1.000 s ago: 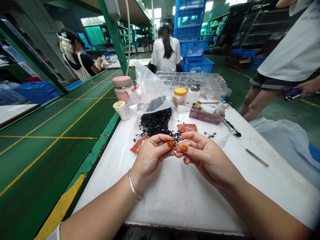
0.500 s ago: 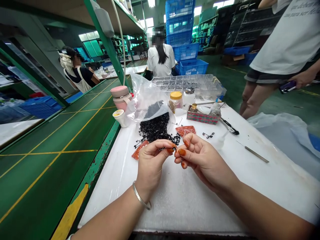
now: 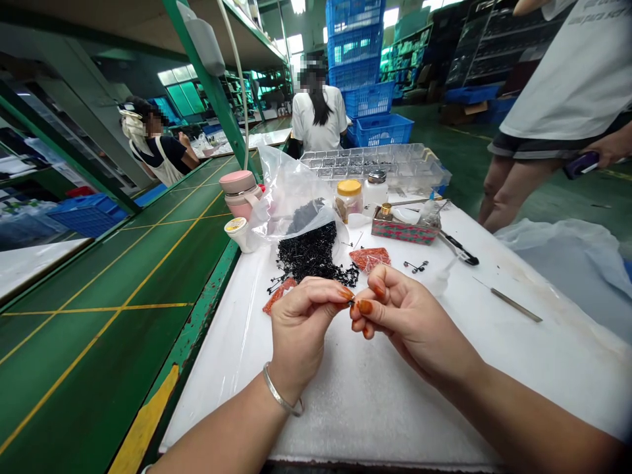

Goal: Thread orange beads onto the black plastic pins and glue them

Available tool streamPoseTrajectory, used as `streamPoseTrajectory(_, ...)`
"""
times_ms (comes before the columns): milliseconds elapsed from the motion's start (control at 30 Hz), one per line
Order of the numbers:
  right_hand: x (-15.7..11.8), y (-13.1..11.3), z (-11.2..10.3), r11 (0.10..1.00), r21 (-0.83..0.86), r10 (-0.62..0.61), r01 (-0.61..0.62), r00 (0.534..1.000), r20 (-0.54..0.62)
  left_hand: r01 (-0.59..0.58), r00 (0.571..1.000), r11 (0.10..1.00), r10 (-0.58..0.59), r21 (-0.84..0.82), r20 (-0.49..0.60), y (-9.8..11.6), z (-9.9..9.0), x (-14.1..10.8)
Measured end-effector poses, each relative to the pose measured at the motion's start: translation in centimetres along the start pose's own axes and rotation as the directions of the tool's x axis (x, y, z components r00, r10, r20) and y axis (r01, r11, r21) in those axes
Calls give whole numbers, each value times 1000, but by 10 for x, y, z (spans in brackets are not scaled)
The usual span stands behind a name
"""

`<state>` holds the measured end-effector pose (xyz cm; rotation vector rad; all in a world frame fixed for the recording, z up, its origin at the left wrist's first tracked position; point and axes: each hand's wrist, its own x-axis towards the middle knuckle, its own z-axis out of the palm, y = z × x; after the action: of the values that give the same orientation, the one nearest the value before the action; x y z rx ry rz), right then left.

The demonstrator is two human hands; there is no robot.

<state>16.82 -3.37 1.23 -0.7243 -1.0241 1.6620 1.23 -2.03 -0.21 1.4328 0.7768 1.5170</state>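
Note:
My left hand (image 3: pixel 301 326) and my right hand (image 3: pixel 405 316) meet fingertip to fingertip above the white table (image 3: pixel 375 395). Between the pinched fingers sits a tiny black part (image 3: pixel 351 301), mostly hidden by the nails. Just beyond my hands lies a heap of small black pin-like parts (image 3: pixel 313 253) spilling from a clear plastic bag (image 3: pixel 296 191). Two patches of small orange pieces lie beside it, one orange patch (image 3: pixel 279 294) to the left, the other orange patch (image 3: pixel 371 257) to the right. A silver bangle circles my left wrist.
A pink flask (image 3: pixel 239 191), white cup (image 3: pixel 237 230), two jars, a patterned box (image 3: pixel 403 227), clear compartment trays (image 3: pixel 375 161), a black-handled tool (image 3: pixel 459 250) and a metal rod (image 3: pixel 513 304) lie further back. A green conveyor (image 3: pixel 99 289) runs left. A person stands at right; two more work behind.
My hands have stayed pinched together, shifting slightly nearer and lower. The camera view tilted a little; the standing person's hand with the phone moved right.

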Motion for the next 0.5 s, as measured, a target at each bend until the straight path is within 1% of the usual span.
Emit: streamPoseTrajectory(500, -2, -2, 3, 999, 16, 27, -28, 1000, 12, -17, 1000, 999, 18, 33, -13, 2, 1, -1)
